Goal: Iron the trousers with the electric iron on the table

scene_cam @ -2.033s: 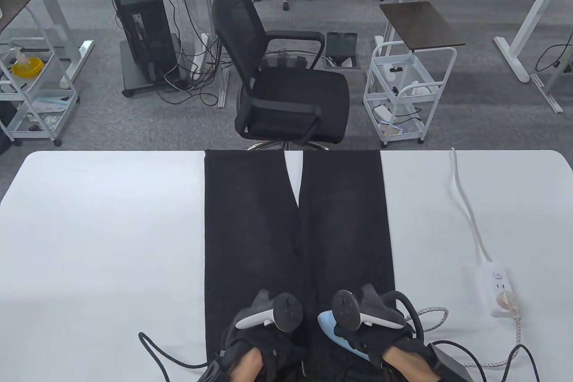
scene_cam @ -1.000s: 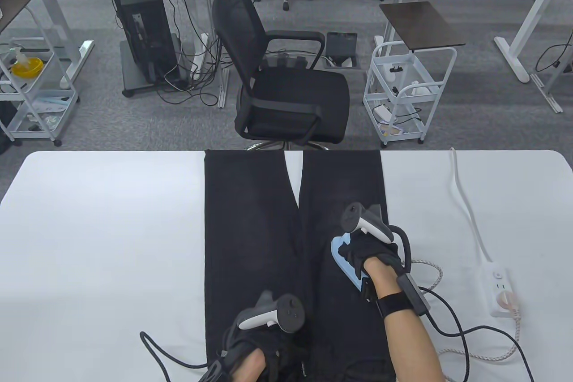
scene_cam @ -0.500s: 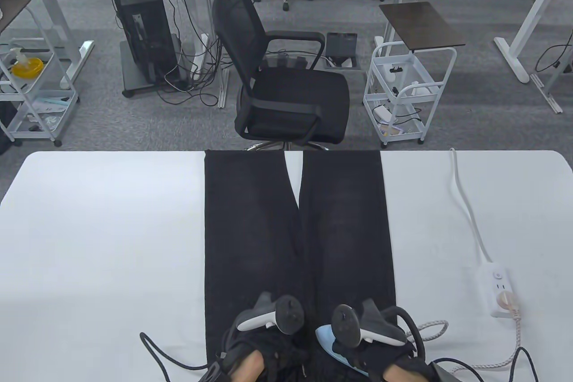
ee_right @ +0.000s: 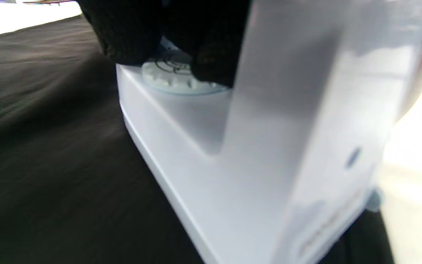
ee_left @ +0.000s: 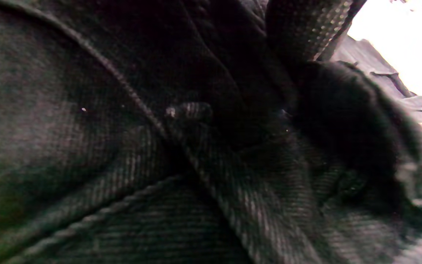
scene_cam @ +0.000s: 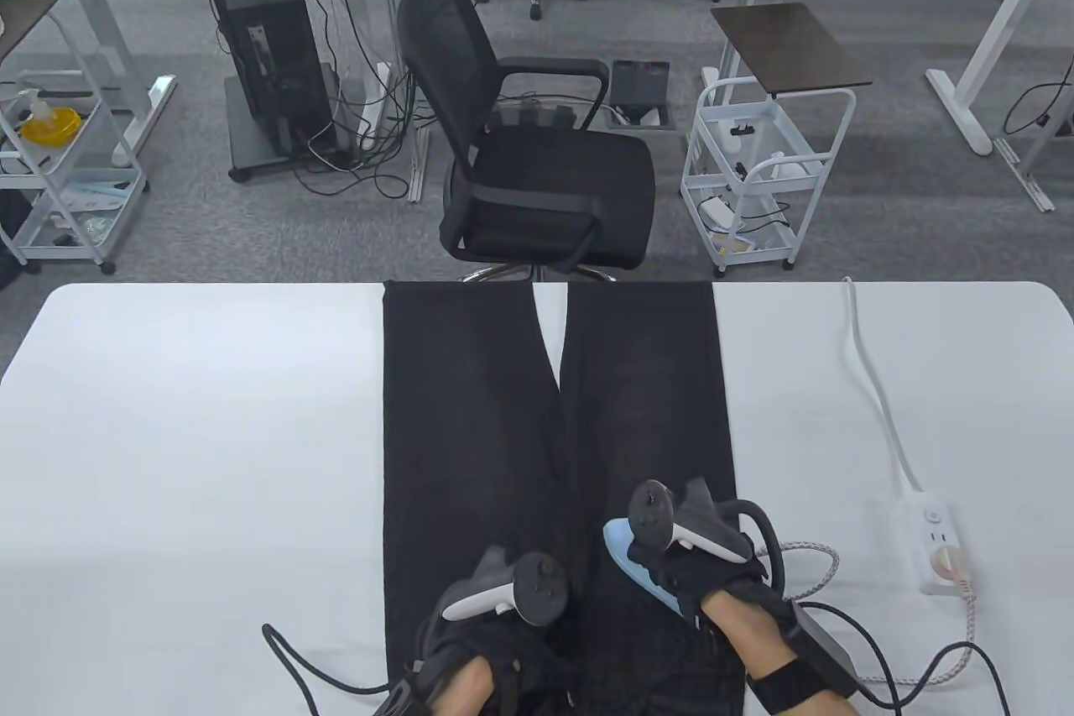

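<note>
Right hand (scene_cam: 696, 573) grips iron (scene_cam: 642, 569) on right leg of trousers (scene_cam: 554, 414); left hand (scene_cam: 482, 640), grip unclear, rests near waistband. Stroke straight, soleplate flat, cord clear

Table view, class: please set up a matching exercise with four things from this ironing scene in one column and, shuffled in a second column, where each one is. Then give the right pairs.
Things:
1. iron
2. power strip
3. left hand
4. office chair

Places:
A. on the floor beyond the table's far edge
B. on the white table, right of the trousers
C. on the right trouser leg, gripped by the right hand
D. resting on the left trouser leg near the waistband

Pairs: 1-C, 2-B, 3-D, 4-A
</note>
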